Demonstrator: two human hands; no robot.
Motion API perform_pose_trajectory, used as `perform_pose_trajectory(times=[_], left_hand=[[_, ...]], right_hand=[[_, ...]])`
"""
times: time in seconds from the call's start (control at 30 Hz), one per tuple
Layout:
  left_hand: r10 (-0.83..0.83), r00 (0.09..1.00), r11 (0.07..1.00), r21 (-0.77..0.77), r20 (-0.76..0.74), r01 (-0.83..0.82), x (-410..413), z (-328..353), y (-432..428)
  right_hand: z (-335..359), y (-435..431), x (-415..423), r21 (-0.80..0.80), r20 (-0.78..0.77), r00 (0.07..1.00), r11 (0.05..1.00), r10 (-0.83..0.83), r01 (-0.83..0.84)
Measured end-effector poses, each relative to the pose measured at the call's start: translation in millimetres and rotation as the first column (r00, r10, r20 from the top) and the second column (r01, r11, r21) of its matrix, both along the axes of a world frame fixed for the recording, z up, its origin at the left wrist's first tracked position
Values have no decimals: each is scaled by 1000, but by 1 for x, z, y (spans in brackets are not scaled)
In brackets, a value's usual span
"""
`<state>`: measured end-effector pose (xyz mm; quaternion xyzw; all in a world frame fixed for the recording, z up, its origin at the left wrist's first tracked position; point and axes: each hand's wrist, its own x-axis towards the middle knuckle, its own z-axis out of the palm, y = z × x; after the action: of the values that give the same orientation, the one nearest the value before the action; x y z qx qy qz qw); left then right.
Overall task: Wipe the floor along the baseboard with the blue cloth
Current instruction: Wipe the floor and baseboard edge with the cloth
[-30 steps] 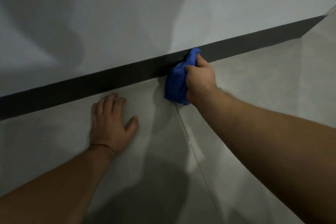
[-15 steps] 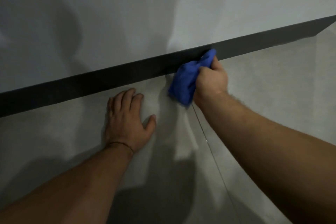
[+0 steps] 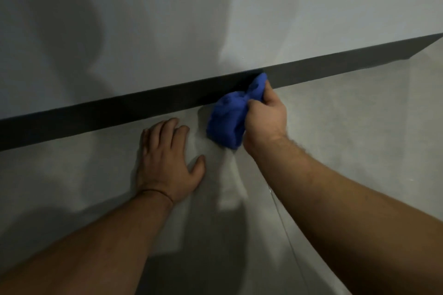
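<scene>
A bunched blue cloth (image 3: 227, 117) lies pressed on the grey floor (image 3: 347, 127), its top end touching the dark baseboard (image 3: 96, 117). My right hand (image 3: 265, 120) grips the cloth from the right side, fingers curled around it. My left hand (image 3: 167, 158) rests flat on the floor just left of the cloth, fingers spread and pointing at the baseboard, holding nothing. A thin band sits on the left wrist.
A pale grey wall (image 3: 215, 19) rises above the baseboard, with soft shadows across it. A thin tile joint (image 3: 285, 235) runs down the floor under my right forearm. The baseboard turns a corner at the far right (image 3: 407, 50).
The view has shifted along the wall, so both hands sit further right in the frame. The cloth stays against the baseboard in my right hand; my left hand stays flat on the floor.
</scene>
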<state>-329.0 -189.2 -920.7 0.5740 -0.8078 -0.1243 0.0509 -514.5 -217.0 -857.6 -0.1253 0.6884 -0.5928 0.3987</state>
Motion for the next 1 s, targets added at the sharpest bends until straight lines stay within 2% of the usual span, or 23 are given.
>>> perform_pose_trajectory(times=[0.07,0.17,0.33,0.47,0.57,0.63,0.7,0.73,0.87,1.0], left_hand=[[2,1000,1000,5,-8,-2,0,0,0],[1,1000,1000,-9,-31,-1,1,-2,1],[-3,1000,1000,-30,-1,3,0,-4,0],[7,1000,1000,-9,15,-6,1,-3,0],[5,1000,1000,-4,-5,-5,0,-2,1],[16,1000,1000,9,-16,-16,1,-1,2],[22,999,1000,16,-35,-22,1,0,3],[19,999,1000,17,-43,-18,1,1,4],[22,999,1000,18,-40,-22,0,1,3],[22,1000,999,47,-8,-21,1,0,-1]], right_hand=[[6,-6,-22,-10,-23,996,996,-84,84],[6,-19,-30,21,-22,998,998,-63,63],[-16,-15,19,104,-59,987,984,150,-144],[-20,0,31,69,74,966,965,250,-255],[-16,9,-2,64,219,974,995,55,-71],[-10,11,-24,82,194,979,996,-61,46],[-6,9,-31,118,58,998,993,1,-8],[-3,4,-29,129,37,998,990,52,-56],[1,-12,1,179,93,956,940,280,-292],[-6,-3,31,230,60,861,833,505,-504]])
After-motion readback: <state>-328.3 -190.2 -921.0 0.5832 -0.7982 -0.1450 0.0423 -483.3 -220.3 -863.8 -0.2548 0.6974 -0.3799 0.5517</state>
